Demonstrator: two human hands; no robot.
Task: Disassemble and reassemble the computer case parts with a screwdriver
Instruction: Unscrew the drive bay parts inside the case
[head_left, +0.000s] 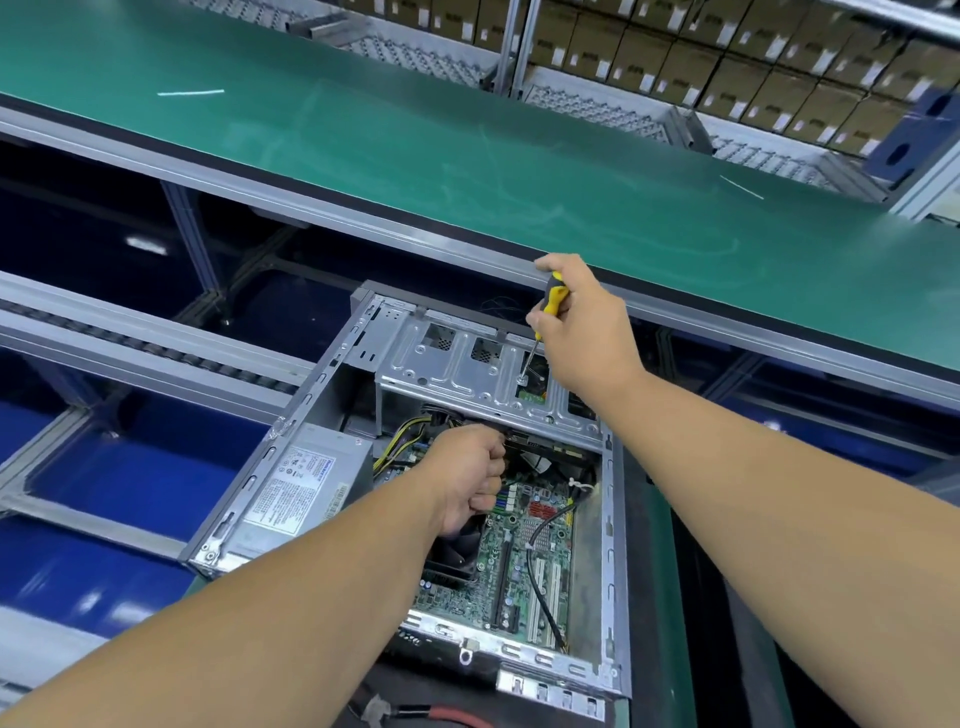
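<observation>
right hand grip pinches screwdriver | near-upright, tip down-left on drive cage | left hand fisted

Open computer case on seemingly dark bench.

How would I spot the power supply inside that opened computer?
Find the open computer case below the green bench. Along its left wall sits the power supply, a plain grey metal box left of the motherboard; it alone carries a large white printed label.

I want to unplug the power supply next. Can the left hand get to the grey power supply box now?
Probably yes: the left hand is beside the grey power supply box, with the case open above.
</observation>
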